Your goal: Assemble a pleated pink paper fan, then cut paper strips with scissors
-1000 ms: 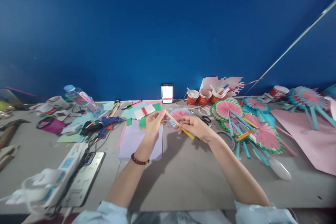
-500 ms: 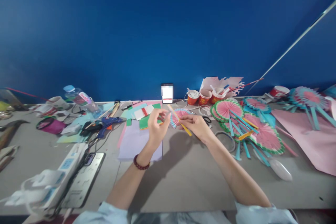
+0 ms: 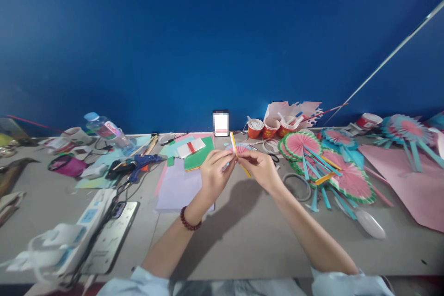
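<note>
My left hand (image 3: pixel 215 169) and my right hand (image 3: pixel 259 169) meet above the middle of the table, fingertips almost touching. Between them is a small pleated pink-and-blue paper fan (image 3: pixel 245 148), partly covered by my fingers. A yellow paper strip (image 3: pixel 233 139) crosses the fan, its upper end rising above my fingertips and its lower end poking out below. My right fingers pinch the strip and fan together. The left fingers are closed at the fan's left edge; exactly what they grip is hidden.
Finished-looking paper fans (image 3: pixel 301 145) lie to the right beside pink paper (image 3: pixel 405 180). Red paper cups (image 3: pixel 271 128) and a lit phone (image 3: pixel 221 124) stand along the blue wall. On the left are a glue gun (image 3: pixel 142 163), lilac paper (image 3: pixel 178 187), a bottle (image 3: pixel 107 130) and a power strip (image 3: pixel 83 231).
My left hand has moved right and its fingers have closed at the fan. The yellow strip now stands more upright, and green paper behind the left hand shows more fully.
</note>
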Tool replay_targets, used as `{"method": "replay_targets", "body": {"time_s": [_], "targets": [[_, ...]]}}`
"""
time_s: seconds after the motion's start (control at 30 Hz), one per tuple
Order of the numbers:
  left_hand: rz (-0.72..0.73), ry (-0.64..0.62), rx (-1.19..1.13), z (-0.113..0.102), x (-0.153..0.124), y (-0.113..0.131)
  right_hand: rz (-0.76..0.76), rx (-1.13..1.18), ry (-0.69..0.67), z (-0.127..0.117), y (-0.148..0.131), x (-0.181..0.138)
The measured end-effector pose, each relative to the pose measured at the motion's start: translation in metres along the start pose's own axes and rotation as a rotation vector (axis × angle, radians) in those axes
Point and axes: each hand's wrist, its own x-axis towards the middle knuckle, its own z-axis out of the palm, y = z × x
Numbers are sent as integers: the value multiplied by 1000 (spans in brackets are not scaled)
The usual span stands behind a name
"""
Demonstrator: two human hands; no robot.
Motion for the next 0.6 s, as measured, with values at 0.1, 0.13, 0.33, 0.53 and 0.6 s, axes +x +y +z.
{"method": "replay_targets", "body": {"time_s": [0.1,0.13,0.33,0.53,0.6], "targets": [[30,20,19,2,-1,-1,-66,-76,37,0,-1,-1],[51,28,26,2,-1,-1,-93,-98,55,0,-1,-2],[178,62,73,3,0,0,-211,-176,97,1,-1,-4],[275,92,183,5,-5,-1,-241,-200,95,4,-7,-7],[292,94,212,6,-7,-3,-226,-207,93,5,-9,-8]]}}
